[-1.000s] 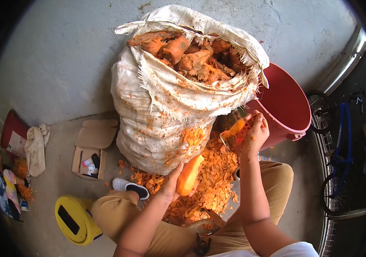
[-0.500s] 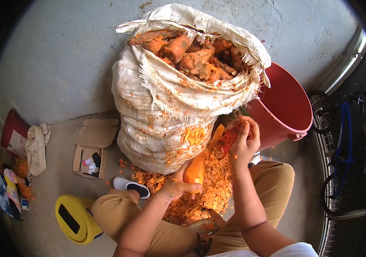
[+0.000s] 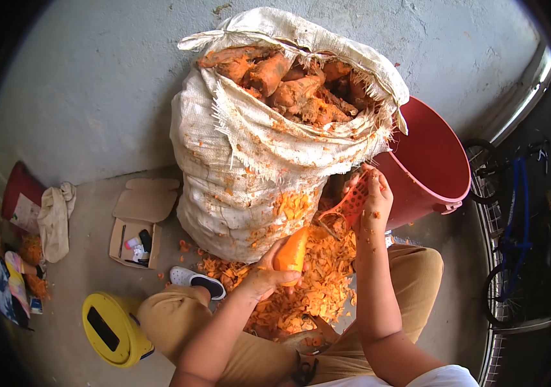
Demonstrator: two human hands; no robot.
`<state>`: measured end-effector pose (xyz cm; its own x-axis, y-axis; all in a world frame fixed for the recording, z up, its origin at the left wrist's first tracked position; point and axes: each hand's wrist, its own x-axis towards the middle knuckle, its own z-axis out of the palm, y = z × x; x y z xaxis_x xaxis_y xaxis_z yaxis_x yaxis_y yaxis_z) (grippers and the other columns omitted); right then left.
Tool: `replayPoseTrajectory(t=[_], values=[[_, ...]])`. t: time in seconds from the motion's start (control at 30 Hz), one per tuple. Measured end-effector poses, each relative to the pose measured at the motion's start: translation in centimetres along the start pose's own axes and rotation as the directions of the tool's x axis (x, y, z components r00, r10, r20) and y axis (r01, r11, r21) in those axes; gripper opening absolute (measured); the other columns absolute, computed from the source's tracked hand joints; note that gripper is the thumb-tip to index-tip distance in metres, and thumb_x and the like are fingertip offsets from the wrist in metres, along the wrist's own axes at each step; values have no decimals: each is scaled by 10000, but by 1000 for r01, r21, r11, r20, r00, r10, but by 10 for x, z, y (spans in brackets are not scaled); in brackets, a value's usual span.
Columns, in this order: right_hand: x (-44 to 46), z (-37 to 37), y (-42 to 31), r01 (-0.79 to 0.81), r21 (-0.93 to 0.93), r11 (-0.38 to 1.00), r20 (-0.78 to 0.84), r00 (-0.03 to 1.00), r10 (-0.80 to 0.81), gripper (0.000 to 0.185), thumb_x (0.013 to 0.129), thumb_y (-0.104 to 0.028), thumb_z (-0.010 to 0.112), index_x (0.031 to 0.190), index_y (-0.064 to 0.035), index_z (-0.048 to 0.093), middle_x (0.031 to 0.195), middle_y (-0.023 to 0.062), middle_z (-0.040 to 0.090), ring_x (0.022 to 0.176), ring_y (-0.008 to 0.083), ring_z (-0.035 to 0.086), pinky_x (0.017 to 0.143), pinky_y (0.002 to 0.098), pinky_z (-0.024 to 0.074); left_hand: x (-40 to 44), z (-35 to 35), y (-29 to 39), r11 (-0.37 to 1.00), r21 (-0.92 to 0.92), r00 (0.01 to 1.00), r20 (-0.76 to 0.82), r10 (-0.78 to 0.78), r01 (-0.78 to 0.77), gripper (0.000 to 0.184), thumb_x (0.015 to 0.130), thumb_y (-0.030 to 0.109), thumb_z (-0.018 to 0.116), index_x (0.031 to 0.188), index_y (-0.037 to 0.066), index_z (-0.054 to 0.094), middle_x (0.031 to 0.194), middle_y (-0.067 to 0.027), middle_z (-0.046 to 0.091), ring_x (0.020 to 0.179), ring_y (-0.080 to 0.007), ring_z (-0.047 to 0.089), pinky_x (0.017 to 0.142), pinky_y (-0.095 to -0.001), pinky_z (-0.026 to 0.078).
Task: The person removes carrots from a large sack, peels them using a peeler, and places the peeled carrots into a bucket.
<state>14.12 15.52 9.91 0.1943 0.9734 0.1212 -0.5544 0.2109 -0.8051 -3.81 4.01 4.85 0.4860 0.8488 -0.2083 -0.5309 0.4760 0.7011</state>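
My left hand (image 3: 266, 274) is wrapped round a smooth, bright orange carrot (image 3: 293, 250), its skin peeled on the side that shows, tilted with its far end up and to the right. In my right hand (image 3: 376, 197) is a red peeler (image 3: 351, 205) with a perforated body, its blade end pointing down and left, apart from the carrot. Orange scraps cling to my right wrist. Beneath both hands lies a heap of orange peelings (image 3: 317, 284). Behind them a white woven sack (image 3: 243, 187) stands full of unpeeled carrots (image 3: 298, 90), dirty and rough.
A large red bucket (image 3: 433, 164) stands right of the sack. On the left are an open cardboard box (image 3: 135, 242) with small items, a yellow-lidded container (image 3: 114, 329) and a cloth (image 3: 56, 219). A blue bicycle (image 3: 519, 213) is at the far right, and a wall rises behind.
My right hand has drawn the peeler up and away from the carrot's far end, and the orange strip beside it no longer shows. The left hand has shifted slightly, still holding the carrot.
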Motion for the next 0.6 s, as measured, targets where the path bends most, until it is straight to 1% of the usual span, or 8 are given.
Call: replayPoseTrajectory(t=[0.1,0.2,0.23,0.33,0.37,0.47,0.53,0.6], values=[[4,-7,4,-188,213,959,-29,980,199,204,870,-184,454,919,10,494,645,80,531,546,162,524,503,252,455,1,-2,-3,1000,-20,1000,-10,-5,5,793,617,96,674,1268,106,221,899,-119,522,669,-172,551,481,-251,474],[6,-16,12,-101,20,995,-60,993,102,190,868,-186,455,892,-3,498,659,73,532,557,156,524,510,243,457,1,-2,-2,999,-33,1000,-20,-5,4,783,613,102,682,1260,98,241,889,-110,529,660,-171,551,474,-249,478],[3,-15,12,-84,20,996,-16,996,85,194,870,-195,448,885,-9,502,657,66,532,556,149,524,508,236,457,1,-2,-1,999,-36,1000,-14,-3,3,779,612,102,679,1258,96,244,887,-110,529,658,-170,551,475,-249,479],[-12,0,10,-226,149,963,68,974,218,233,869,-213,453,918,14,479,638,68,531,523,148,518,495,234,448,1,-3,-5,995,-97,1000,11,-12,13,758,610,102,672,1247,81,262,877,-104,526,652,-169,550,469,-251,478],[-22,10,8,-248,14,969,23,968,248,252,873,-219,445,936,23,476,631,67,528,515,140,512,497,223,442,2,-3,-5,992,-121,1000,24,-15,17,749,609,102,670,1242,75,270,873,-101,525,650,-169,550,466,-252,477],[-47,30,19,-291,-87,953,78,952,297,261,882,-197,429,974,42,481,625,70,535,514,122,503,476,213,425,0,2,-4,994,-112,1000,24,-15,18,700,609,103,665,1214,53,316,855,-85,523,650,-152,545,491,-247,470],[-55,33,22,-279,-231,932,84,949,305,233,878,-180,433,960,30,492,615,72,534,498,138,510,477,237,435,1,0,-7,999,-23,998,50,37,-36,667,612,97,664,1194,41,343,842,-72,525,653,-136,540,513,-240,463],[-54,30,29,-190,-257,948,106,969,223,234,881,-182,430,939,34,500,605,76,533,487,128,501,448,226,420,0,0,-8,996,52,995,73,67,-71,641,612,95,668,1174,33,365,830,-62,528,659,-124,537,534,-235,457]])
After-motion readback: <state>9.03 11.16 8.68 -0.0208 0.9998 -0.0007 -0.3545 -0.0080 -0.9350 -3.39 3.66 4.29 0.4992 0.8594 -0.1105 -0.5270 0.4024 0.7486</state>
